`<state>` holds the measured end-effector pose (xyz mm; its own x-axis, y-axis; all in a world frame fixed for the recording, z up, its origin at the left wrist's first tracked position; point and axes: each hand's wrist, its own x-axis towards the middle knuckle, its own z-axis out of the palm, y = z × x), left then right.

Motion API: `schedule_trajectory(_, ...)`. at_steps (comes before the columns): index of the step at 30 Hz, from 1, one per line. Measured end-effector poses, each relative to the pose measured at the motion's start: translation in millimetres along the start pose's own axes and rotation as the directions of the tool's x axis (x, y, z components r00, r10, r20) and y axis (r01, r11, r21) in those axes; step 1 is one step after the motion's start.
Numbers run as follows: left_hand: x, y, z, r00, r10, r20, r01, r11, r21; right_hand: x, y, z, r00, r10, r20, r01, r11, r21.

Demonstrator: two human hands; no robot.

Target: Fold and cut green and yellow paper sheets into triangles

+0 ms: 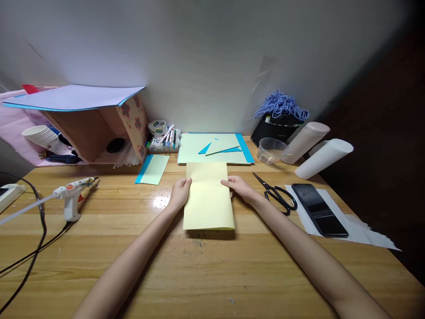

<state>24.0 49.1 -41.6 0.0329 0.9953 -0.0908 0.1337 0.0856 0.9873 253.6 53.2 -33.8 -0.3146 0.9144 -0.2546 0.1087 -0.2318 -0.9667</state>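
Left of the scissors (272,191), left hand (179,194) and right hand (241,188) grasped folded paper (208,199), seemingly positioning it; steadiness seemed needed next.

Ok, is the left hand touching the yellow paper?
Touching: the head view shows the left hand holding the yellow paper by its left edge, thumb on top.

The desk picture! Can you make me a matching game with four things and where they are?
1. yellow paper
2. scissors
3. glue gun
4. blue yarn

A. heaped on a black holder
B. between the right hand and the smartphone
C. held by the fingers of both hands
D. on the left side of the wooden table

Pairs: 1-C, 2-B, 3-D, 4-A
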Motion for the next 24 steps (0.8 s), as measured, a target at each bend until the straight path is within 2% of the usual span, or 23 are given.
schedule_trajectory(5, -2.4, 12.3, -5.5, 0.979, -0.155, 0.130, 0.171, 0.979, -0.114, 0.8, 0.6, 1.5, 0.996, 0.005, -0.093, -0.003, 1.000, 0.024)
schedule_trajectory(9, -4.8, 21.9, -12.3, 0.897, -0.265, 0.353, 0.323, 0.939, -0.116, 2.5, 2.6, 1.7, 0.986, -0.006, -0.169, 0.016, 0.998, 0.058)
schedule_trajectory(12, -4.4, 21.0, -15.0, 0.860, -0.280, 0.427, 0.354, 0.929, -0.103, 4.8, 5.7, 1.4, 0.981, -0.016, -0.193, 0.029, 0.997, 0.067)
schedule_trajectory(17, -1.1, 12.0, -16.3, 0.876, -0.273, 0.398, 0.336, 0.937, -0.095, 2.9, 3.3, 1.2, 0.985, -0.002, -0.172, 0.017, 0.996, 0.084)
schedule_trajectory(24, 2.3, 7.9, -16.6, 0.917, -0.266, 0.296, 0.293, 0.955, -0.052, -3.7, -4.9, -2.0, 0.995, 0.063, 0.073, -0.065, 0.997, 0.036)
